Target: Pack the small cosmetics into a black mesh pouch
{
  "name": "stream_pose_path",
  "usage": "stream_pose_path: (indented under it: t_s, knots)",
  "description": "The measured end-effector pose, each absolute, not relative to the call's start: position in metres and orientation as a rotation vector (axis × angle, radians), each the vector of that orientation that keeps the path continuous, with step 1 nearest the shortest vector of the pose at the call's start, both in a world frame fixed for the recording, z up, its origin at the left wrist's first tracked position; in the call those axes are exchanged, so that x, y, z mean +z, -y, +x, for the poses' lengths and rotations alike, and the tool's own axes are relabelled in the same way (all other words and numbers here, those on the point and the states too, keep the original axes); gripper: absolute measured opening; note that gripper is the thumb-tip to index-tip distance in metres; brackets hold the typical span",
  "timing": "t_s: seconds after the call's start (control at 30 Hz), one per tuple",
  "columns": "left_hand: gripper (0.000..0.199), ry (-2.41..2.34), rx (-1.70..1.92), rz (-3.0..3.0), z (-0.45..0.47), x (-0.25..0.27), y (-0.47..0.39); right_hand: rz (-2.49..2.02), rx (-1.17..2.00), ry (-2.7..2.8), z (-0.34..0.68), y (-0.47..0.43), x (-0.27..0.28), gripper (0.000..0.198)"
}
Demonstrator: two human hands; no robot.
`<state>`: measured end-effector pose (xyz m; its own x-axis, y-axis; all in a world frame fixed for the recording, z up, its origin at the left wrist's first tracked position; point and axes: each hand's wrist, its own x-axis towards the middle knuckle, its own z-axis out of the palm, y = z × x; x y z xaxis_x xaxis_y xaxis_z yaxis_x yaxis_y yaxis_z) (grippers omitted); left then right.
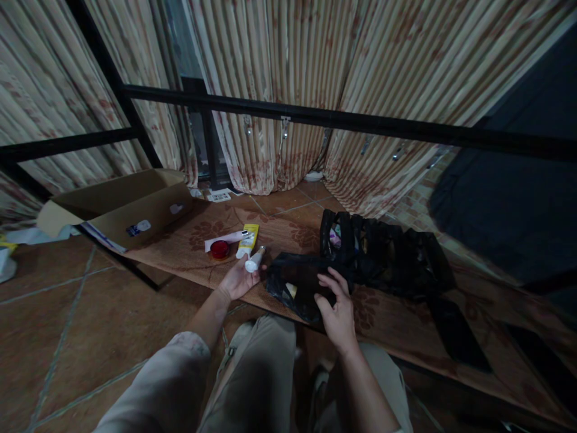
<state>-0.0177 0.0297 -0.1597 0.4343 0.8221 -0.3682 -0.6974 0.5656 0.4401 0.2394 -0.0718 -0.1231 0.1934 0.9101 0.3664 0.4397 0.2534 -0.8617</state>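
Observation:
My left hand (238, 281) is closed around a small white tube (256, 260) with a silver cap, just left of a black pouch (282, 297). The pouch lies near the bench's front edge with its dark inside facing up, and a pale yellowish piece (291, 290) shows in it. Over the pouch's right side is my right hand (336, 304), thumb and fingers curved and apart. Beyond my left hand lie a yellow and white tube (247, 240), a pale pink tube (228, 238) with a silver cap, and a round red container (220, 249).
A cardboard box (139, 216) stands open at the bench's left end. To the right sits a black bag (383, 249) with see-through sections and items inside. Two dark flat objects lie farther right, one a black slab (457, 334). A black metal rail (306, 113) crosses before the curtains.

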Motion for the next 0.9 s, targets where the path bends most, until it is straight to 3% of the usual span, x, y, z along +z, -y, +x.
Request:
stream_pose_path:
  t_s: [0.4,0.7,0.9]
  knots:
    - [0.037,-0.595,0.969,0.299,-0.0169,-0.1637,-0.0311,-1.364,0.535,1.432,0.2397,0.0717,-0.1225,0.035]
    - [0.02,-0.633,0.987,0.363,-0.0153,-0.1666,-0.0296,-1.368,0.554,1.432,0.2391,0.0724,-0.1219,0.034]
    - [0.031,-0.645,1.019,0.421,-0.0134,-0.1608,-0.025,-1.362,0.554,1.43,0.2394,0.0714,-0.1226,0.035]
